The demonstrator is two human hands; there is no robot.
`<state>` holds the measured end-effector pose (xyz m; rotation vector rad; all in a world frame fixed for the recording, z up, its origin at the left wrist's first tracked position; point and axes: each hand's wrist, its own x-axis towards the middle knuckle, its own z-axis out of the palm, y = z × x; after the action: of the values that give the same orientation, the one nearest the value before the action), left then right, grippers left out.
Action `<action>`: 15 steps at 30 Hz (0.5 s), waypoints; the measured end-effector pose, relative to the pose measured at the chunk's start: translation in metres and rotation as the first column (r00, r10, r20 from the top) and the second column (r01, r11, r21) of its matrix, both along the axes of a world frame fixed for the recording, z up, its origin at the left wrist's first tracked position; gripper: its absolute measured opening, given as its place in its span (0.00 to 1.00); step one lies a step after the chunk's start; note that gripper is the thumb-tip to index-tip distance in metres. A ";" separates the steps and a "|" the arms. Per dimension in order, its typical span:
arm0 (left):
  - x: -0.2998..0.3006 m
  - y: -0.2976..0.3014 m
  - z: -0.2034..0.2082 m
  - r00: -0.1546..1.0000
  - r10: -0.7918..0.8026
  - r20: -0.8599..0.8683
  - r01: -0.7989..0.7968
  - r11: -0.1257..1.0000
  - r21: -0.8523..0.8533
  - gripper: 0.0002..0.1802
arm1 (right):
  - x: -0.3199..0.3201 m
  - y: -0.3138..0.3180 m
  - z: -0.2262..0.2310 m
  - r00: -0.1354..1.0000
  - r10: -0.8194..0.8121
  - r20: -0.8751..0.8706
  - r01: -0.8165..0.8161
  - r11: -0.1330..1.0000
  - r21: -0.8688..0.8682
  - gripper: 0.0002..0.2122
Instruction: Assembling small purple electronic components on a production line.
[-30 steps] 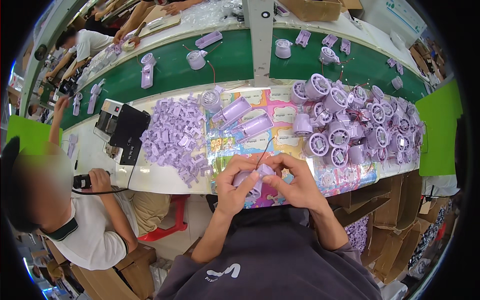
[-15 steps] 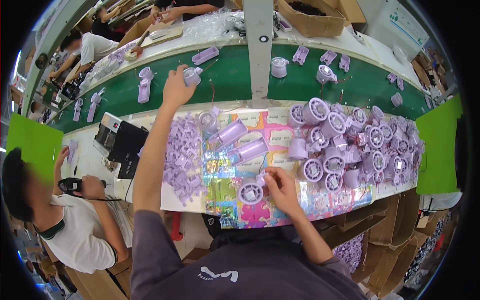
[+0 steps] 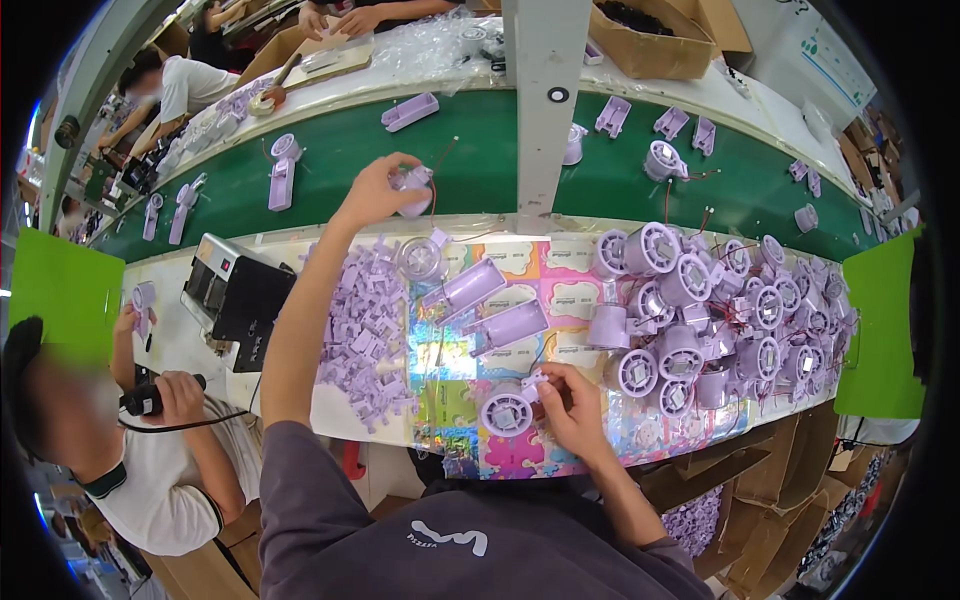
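Observation:
Over the near edge of the green conveyor belt, my left hand [image 3: 372, 196] is closed around a lilac round fan housing [image 3: 412, 192] with a thin wire sticking up. My right hand [image 3: 572, 408] pinches the small side tab of another lilac round fan housing [image 3: 507, 413], which sits low on the colourful printed sheet [image 3: 590, 350] with its spoked face up. Between the hands lie two long lilac half shells [image 3: 510, 326], and a round housing with a clear look [image 3: 420, 258] stands behind them.
A heap of lilac fan housings with red wires [image 3: 690, 330] fills the right side. Small lilac parts [image 3: 365, 330] are piled at the left, by a black device [image 3: 240, 305]. A grey post [image 3: 545, 130] rises ahead. A co-worker [image 3: 150, 470] at left holds a black tool.
My left hand has drawn back from the belt toward me, bringing the fan housing along. My right hand keeps its hold on the other housing. The whole view has shifted slightly.

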<state>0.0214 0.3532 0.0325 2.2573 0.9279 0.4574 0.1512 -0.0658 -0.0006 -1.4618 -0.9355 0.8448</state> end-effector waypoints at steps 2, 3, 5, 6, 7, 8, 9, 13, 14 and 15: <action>-0.011 -0.020 0.008 0.998 -0.048 0.050 0.050 0.998 -0.048 0.31 | 0.000 0.001 0.000 1.000 0.013 0.016 -0.013 1.000 0.014 0.09; -0.014 -0.030 0.010 0.988 -0.104 0.111 0.114 0.989 -0.095 0.31 | 0.001 0.001 -0.004 1.000 0.019 0.007 -0.019 1.000 0.012 0.09; -0.019 -0.047 0.009 0.987 -0.154 0.048 0.150 0.985 0.083 0.29 | 0.000 0.000 -0.005 1.000 0.022 0.002 -0.022 1.000 0.014 0.09; -0.019 -0.054 0.010 0.985 -0.169 0.019 0.166 0.980 0.110 0.28 | 0.000 0.001 -0.003 1.000 0.017 0.009 -0.017 1.000 0.013 0.09; -0.018 -0.057 0.012 0.983 -0.185 -0.010 0.184 0.973 0.137 0.26 | 0.000 0.000 -0.002 1.000 0.011 0.018 -0.011 1.000 0.011 0.09; -0.018 -0.058 0.016 0.979 -0.201 0.030 0.195 0.971 0.138 0.23 | -0.001 -0.001 -0.003 1.000 0.004 0.023 -0.005 1.000 0.015 0.09; -0.016 -0.057 0.021 0.978 -0.208 0.034 0.201 0.969 0.142 0.23 | -0.002 -0.002 -0.005 1.000 -0.005 -0.002 0.005 1.000 0.007 0.09; -0.014 -0.036 0.018 0.982 -0.177 -0.060 0.178 0.984 0.006 0.22 | -0.005 -0.005 -0.009 0.999 0.015 -0.053 -0.016 1.000 -0.018 0.10; -0.014 -0.027 0.008 0.979 -0.195 -0.061 0.195 0.981 -0.002 0.23 | -0.005 -0.005 -0.008 0.999 0.018 -0.051 -0.018 1.000 -0.013 0.10; -0.011 -0.021 0.004 0.979 -0.193 -0.061 0.194 0.981 0.003 0.23 | -0.005 -0.005 -0.007 0.998 0.022 -0.057 -0.022 1.000 -0.009 0.10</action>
<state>0.0101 0.3324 0.0363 2.3530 0.7265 0.3085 0.1463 -0.0706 -0.0071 -1.4308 -0.9076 0.9032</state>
